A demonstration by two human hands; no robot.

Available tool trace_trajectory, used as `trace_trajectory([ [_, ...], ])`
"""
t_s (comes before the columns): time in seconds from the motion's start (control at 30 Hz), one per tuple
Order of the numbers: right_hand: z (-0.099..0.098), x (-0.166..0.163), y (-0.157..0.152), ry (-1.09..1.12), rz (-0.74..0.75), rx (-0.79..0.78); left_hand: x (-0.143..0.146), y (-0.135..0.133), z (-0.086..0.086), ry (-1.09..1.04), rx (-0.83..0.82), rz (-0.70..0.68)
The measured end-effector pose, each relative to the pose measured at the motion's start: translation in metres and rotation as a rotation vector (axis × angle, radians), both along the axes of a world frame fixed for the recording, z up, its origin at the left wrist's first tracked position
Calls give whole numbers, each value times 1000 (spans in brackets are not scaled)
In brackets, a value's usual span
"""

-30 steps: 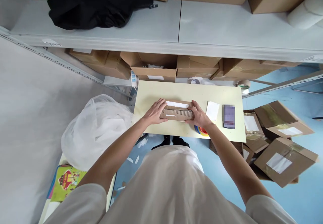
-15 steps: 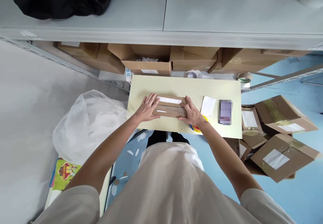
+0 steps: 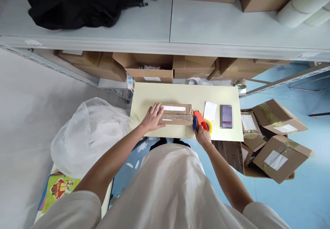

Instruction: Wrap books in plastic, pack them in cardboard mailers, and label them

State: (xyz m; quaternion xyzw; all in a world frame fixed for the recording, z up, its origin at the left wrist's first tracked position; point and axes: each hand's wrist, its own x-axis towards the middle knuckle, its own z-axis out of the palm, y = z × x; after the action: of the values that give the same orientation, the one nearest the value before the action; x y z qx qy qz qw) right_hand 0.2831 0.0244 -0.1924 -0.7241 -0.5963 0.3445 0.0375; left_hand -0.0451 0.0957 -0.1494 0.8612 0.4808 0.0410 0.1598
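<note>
A flat brown cardboard package (image 3: 177, 115) with white strips lies on a small pale yellow table (image 3: 167, 93). My left hand (image 3: 152, 118) rests flat on its left end, fingers stretched out. My right hand (image 3: 202, 135) grips an orange and blue tape dispenser (image 3: 198, 120) with a yellow tape roll, held at the package's right end near the table's front edge.
A white slip (image 3: 210, 111) and a blurred purple item (image 3: 226, 116) lie right of the package. Cardboard boxes (image 3: 279, 155) are piled on the blue floor at right. A white plastic bag (image 3: 90, 134) bulges at left. Shelves with boxes stand behind the table.
My right hand left the package's right end and picked up the tape dispenser. My left hand stayed on the package's left end. The camera view shifted slightly.
</note>
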Motion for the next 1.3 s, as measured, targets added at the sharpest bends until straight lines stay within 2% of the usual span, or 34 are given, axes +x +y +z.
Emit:
trace_trajectory([
  [0.07, 17, 15, 1, 54, -165, 83, 0, -2, -1, -17, 13, 3],
  [0.13, 43, 32, 5, 151, -315, 220, -1, -4, -1, -29, 28, -7],
  [0.2, 74, 40, 15, 255, -363, 380, -3, -5, -1, -38, 44, -36],
  [0.27, 104, 31, 35, 337, -273, 459, -6, -6, -1, -49, 58, -68],
  [0.3, 117, 20, 47, 373, -191, 442, -6, -6, -1, -56, 63, -77],
  [0.4, 141, -18, 85, 465, 69, 275, -7, -6, -4, -72, 65, -71],
  [0.47, 143, -39, 105, 504, 174, 118, -7, -6, -7, -80, 58, -66],
  [0.53, 139, -49, 116, 519, 216, -15, -6, -6, -9, -94, 51, -68],
  [0.6, 132, -50, 119, 526, 220, -62, -6, -5, -7, -123, 41, -63],
  [0.7, 125, -44, 119, 549, 210, -50, -8, -7, 0, -223, -21, -7],
  [0.77, 123, -40, 118, 564, 199, -48, -6, -10, 6, -370, -85, 119],
  [0.87, 120, -37, 117, 581, 186, -34, 6, -15, 14, -724, -173, 462],
  [0.93, 118, -34, 116, 588, 188, -18, 17, -16, 17, -915, -301, 647],
  [0.97, 117, -33, 116, 590, 186, -10, 24, -14, 18, -976, -402, 691],
  [1.07, 112, -26, 115, 611, 166, 1, 40, -5, 24, -1092, -789, 682],
  [1.13, 109, -22, 114, 638, 158, -5, 48, 2, 29, -1165, -967, 674],
  [1.2, 107, -20, 114, 658, 160, -8, 53, 8, 33, -1204, -993, 704],
  [1.3, 108, -23, 112, 658, 189, -4, 53, 8, 35, -1197, -896, 748],
])
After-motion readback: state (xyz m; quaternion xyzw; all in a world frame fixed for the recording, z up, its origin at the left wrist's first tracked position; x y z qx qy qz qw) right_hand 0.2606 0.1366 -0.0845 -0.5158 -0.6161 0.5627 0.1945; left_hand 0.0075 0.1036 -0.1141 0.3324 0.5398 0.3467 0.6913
